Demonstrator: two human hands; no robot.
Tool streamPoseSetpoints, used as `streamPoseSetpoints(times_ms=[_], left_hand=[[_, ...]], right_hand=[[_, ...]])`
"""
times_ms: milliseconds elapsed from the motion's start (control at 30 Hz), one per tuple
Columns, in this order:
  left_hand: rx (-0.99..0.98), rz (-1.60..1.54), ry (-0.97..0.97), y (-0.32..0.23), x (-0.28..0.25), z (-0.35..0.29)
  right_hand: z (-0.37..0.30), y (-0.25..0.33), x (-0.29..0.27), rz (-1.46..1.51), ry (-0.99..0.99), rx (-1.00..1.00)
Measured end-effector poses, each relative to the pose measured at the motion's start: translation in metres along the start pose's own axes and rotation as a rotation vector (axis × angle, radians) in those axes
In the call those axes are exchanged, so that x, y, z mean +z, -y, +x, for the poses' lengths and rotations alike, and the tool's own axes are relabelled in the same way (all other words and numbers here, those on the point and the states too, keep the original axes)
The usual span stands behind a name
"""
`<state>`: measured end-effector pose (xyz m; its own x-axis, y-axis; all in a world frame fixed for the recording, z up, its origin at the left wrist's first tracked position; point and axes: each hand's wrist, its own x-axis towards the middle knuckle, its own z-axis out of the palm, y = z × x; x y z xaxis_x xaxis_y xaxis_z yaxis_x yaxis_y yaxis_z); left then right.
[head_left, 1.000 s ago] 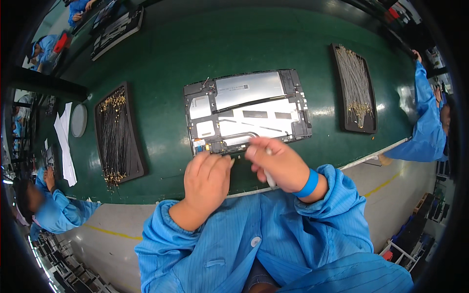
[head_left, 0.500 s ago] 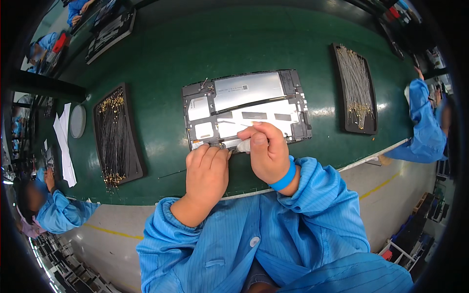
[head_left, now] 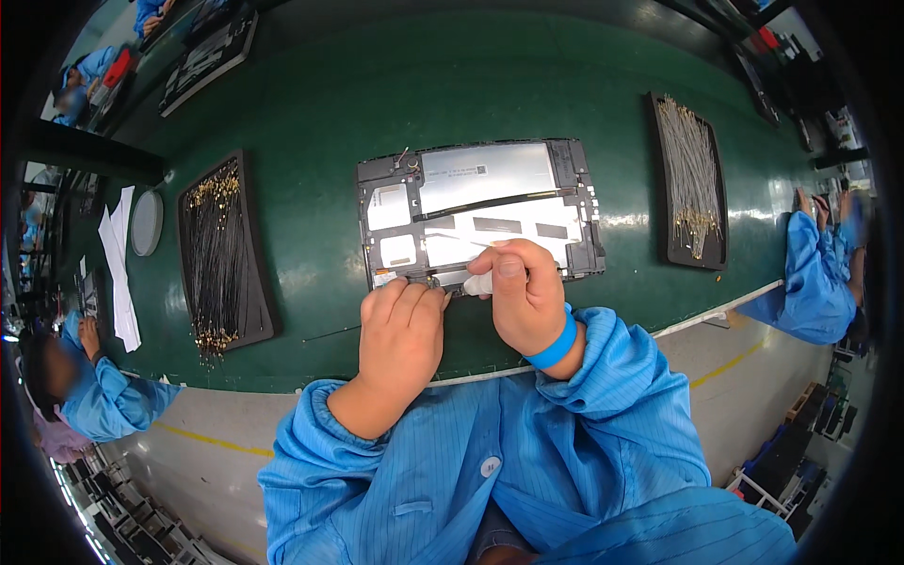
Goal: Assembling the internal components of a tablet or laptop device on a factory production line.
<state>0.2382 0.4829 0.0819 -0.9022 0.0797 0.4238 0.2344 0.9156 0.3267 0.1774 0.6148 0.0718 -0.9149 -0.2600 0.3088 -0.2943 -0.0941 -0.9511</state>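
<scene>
An opened tablet (head_left: pixel 485 226) lies on the green bench in front of me, its silver battery and black frame showing. My left hand (head_left: pixel 403 325) is closed at the tablet's near edge, fingers pressed together. A thin black cable (head_left: pixel 331 334) runs from the bench at the left in under this hand, which seems to grip it; the fingertips hide the cable's end. Over the near edge, right beside it, my right hand (head_left: pixel 525 297) is closed in a pinch. Something white (head_left: pixel 478 283) shows at its fingertips, too covered to tell what it is.
A dark tray of black cables (head_left: pixel 222 259) with gold ends stands at the left. Another tray, of grey cables (head_left: pixel 690 174), is at the right. White paper strips (head_left: pixel 120 273) and a round clear lid (head_left: pixel 147 223) lie far left. People in blue work at both sides.
Both hands stay at the tablet's near edge, the right one still pinched. The whole view has shifted slightly; the person at the right has moved their arms.
</scene>
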Motion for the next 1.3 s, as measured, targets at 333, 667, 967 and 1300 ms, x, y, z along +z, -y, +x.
streamPoseSetpoints(times_ms=[333,667,967,1300], left_hand=[[-0.002,0.031,0.052,0.001,-0.003,-0.006],[-1.425,-1.367,-0.077,-0.006,-0.027,-0.032],[-1.438,-1.284,-0.348,0.021,-0.022,-0.007],[-1.296,-1.303,0.346,-0.026,-0.027,-0.032]], right_hand=[[0.035,0.036,0.009,-0.445,0.521,-0.075],[0.019,0.005,0.002,0.094,0.040,0.309],[0.023,0.006,0.000,0.121,0.050,0.409],[0.032,0.011,-0.004,0.285,0.025,0.459]])
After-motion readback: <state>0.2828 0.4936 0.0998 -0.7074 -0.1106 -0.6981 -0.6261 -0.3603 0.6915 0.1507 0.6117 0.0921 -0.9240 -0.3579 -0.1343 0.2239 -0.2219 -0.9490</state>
